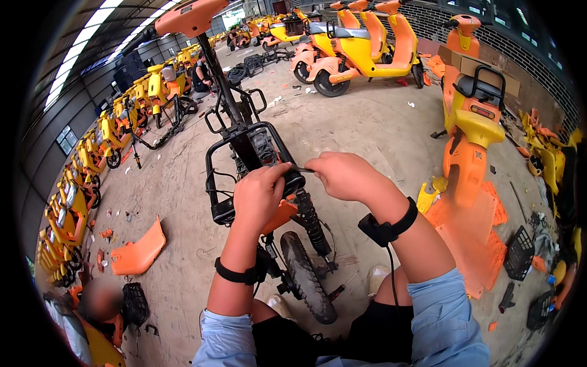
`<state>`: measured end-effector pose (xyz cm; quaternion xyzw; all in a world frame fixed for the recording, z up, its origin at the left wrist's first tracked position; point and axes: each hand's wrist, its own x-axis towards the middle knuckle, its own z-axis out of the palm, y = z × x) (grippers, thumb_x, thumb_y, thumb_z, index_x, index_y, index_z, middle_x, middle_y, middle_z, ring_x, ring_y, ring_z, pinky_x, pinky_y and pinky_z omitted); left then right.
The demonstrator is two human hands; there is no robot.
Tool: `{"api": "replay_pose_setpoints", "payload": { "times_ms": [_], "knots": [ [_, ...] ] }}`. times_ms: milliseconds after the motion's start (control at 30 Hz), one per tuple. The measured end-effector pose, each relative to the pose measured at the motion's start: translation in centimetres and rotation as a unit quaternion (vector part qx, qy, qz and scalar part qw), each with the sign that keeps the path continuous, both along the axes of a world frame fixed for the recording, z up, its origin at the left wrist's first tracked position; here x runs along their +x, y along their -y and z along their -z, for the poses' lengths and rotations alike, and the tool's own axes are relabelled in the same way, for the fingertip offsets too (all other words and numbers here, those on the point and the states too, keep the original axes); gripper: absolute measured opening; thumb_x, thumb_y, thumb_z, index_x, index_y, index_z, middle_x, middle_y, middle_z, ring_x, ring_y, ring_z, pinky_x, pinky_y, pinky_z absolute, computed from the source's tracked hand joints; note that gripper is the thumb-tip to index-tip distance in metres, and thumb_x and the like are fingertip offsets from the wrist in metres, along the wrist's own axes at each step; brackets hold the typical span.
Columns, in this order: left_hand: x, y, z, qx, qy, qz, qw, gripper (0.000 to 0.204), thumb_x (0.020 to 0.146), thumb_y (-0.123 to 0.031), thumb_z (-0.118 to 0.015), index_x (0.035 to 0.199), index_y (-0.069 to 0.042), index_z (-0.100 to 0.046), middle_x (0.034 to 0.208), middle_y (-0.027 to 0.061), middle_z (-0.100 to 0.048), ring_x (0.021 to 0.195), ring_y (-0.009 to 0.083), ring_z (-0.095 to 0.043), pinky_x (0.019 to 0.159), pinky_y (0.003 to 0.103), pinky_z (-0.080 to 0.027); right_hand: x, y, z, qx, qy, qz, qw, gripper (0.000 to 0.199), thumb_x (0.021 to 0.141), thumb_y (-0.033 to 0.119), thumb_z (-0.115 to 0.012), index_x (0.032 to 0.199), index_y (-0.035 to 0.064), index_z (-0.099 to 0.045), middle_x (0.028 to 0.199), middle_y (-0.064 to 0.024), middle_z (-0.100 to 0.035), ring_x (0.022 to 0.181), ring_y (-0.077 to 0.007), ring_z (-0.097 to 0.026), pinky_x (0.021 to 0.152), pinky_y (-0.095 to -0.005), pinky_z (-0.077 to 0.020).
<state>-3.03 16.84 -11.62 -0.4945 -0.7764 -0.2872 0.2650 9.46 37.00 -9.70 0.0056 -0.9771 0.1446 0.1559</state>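
Note:
A stripped scooter frame (235,110) of black tubing stands in front of me, its rear wheel (306,278) between my feet. My left hand (258,192) is closed in a pinch over the right side of the black tubular rack (214,162); what its fingertips grip is hidden. Just right of it, my right hand (343,177) pinches a thin dark rod-like piece (304,170) that reaches toward the left fingertips. Below them are a black shock absorber (313,229) and an orange panel (280,217). An orange handlebar cover (191,18) tops the steering column.
An orange panel (140,251) lies on the floor at left. A screwdriver-like tool (343,286) lies beside the wheel. Orange panels (468,244) and a black basket (518,254) lie at right. Yellow-orange scooters (367,55) stand behind; a person (101,300) is at lower left.

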Motion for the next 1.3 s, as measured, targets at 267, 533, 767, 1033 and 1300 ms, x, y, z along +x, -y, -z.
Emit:
{"api": "replay_pose_setpoints", "payload": {
  "times_ms": [267, 533, 767, 1033, 1300],
  "knots": [
    [0.5, -0.4, -0.7, -0.005, 0.052, -0.010, 0.999, 0.030, 0.095, -0.011, -0.067, 0.120, -0.020, -0.081, 0.098, 0.0096, -0.078, 0.087, 0.0316, -0.075, 0.074, 0.042, -0.059, 1.8, 9.4, 1.4, 0.071, -0.098, 0.118, 0.986, 0.024, 0.087, 0.007, -0.070, 0.104, -0.0079, -0.063, 0.090, -0.0226, -0.073, 0.074, -0.0349, -0.077, 0.059, -0.0432, -0.0617],
    [0.1, 0.7, -0.4, 0.028, 0.061, 0.007, 0.998, 0.032, 0.094, -0.011, -0.068, 0.124, -0.018, -0.078, 0.090, 0.0102, -0.076, 0.085, 0.0318, -0.074, 0.072, 0.044, -0.059, 2.3, 4.1, -2.6, 0.050, -0.037, 0.007, 0.998, 0.028, 0.088, 0.001, -0.064, 0.116, -0.0026, -0.069, 0.101, -0.0188, -0.071, 0.095, -0.0405, -0.073, 0.081, -0.0481, -0.0597],
    [0.3, 0.2, -0.7, -0.021, 0.041, -0.006, 0.999, 0.032, 0.094, -0.009, -0.068, 0.122, -0.020, -0.081, 0.092, 0.0093, -0.076, 0.083, 0.0313, -0.073, 0.072, 0.042, -0.058, -0.5, -2.8, 0.0, 0.010, -0.112, -0.056, 0.992, 0.044, 0.090, -0.006, -0.060, 0.126, 0.0131, -0.076, 0.104, -0.0132, -0.072, 0.100, -0.0380, -0.068, 0.084, -0.0483, -0.0557],
    [0.6, 0.2, -1.2, -0.047, 0.057, 0.011, 0.997, 0.034, 0.092, -0.008, -0.069, 0.121, -0.020, -0.082, 0.090, 0.0082, -0.076, 0.081, 0.0306, -0.073, 0.071, 0.042, -0.058, -2.1, -4.4, 1.5, -0.016, -0.115, -0.091, 0.989, 0.044, 0.090, -0.005, -0.060, 0.122, 0.0165, -0.080, 0.099, -0.0129, -0.073, 0.099, -0.0367, -0.069, 0.088, -0.0479, -0.0562],
    [0.3, 0.1, -0.8, -0.012, 0.064, 0.016, 0.998, 0.032, 0.093, -0.011, -0.068, 0.120, -0.020, -0.082, 0.104, 0.0094, -0.080, 0.090, 0.0333, -0.076, 0.077, 0.043, -0.061, 1.9, 1.2, -1.5, -0.012, 0.059, -0.005, 0.998, 0.040, 0.094, 0.007, -0.061, 0.133, 0.0074, -0.071, 0.108, -0.0184, -0.077, 0.107, -0.0426, -0.071, 0.091, -0.0516, -0.0570]
  ]
}}
